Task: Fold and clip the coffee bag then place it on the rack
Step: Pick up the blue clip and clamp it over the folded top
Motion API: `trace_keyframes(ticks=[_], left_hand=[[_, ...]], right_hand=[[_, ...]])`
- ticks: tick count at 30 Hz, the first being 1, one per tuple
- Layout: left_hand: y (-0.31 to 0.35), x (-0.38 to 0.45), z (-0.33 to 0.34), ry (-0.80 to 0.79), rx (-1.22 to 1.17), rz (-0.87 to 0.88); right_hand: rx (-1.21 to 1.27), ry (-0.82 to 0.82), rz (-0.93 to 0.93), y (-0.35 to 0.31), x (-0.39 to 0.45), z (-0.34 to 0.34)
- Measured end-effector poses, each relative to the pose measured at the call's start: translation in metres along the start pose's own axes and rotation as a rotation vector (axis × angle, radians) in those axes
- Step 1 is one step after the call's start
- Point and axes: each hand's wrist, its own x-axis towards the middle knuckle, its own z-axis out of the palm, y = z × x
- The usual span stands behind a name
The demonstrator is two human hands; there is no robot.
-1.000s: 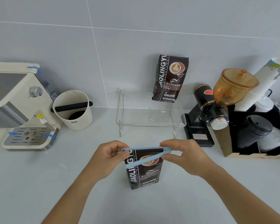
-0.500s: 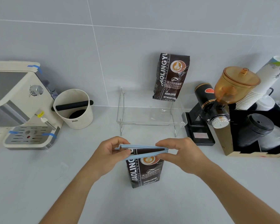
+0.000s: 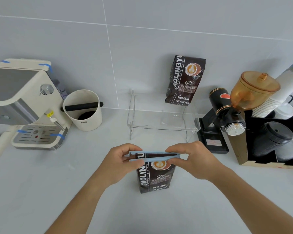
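Observation:
A dark brown coffee bag [image 3: 155, 178] stands upright on the grey counter in front of me. A light blue clip [image 3: 152, 156] lies across its folded top, its two bars nearly together with a thin strip of bag between them. My left hand [image 3: 120, 160] pinches the clip's left end. My right hand [image 3: 191, 157] pinches the right end. Behind the bag stands a clear acrylic rack [image 3: 162, 125]. A second, matching coffee bag [image 3: 184, 80] stands at the rack's back right, leaning on the wall.
A cream espresso machine [image 3: 24, 105] sits at the left with a white knock box [image 3: 83, 110] beside it. At the right are a black grinder with an amber hopper [image 3: 235, 105], stacked paper cups [image 3: 281, 88] and black lids [image 3: 274, 137] in a holder.
The clip's lower bar has swung up, so the clip went from gaping open to almost shut across the bag's top. Both hands kept their hold on its ends.

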Motion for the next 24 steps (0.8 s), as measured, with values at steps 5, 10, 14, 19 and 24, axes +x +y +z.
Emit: trace_keyframes(ticks=[5,10,14,19,24], left_hand=[[-0.01,-0.01,-0.007,0.029,0.158,0.078],[-0.008,-0.015,-0.017,0.021,0.357,0.164],[-0.01,-0.014,-0.02,0.013,0.473,0.184],[-0.007,-0.017,-0.024,-0.031,0.477,0.226],[-0.008,-0.017,-0.022,-0.016,0.509,0.225]], right_hand=[[0.017,0.015,0.012,-0.001,-0.004,0.003],[0.019,0.027,0.029,-0.002,-0.006,0.004],[0.012,0.035,0.052,-0.002,-0.009,0.006],[0.011,0.035,0.057,-0.005,-0.012,0.006],[0.033,0.057,0.052,-0.008,-0.015,0.007]])
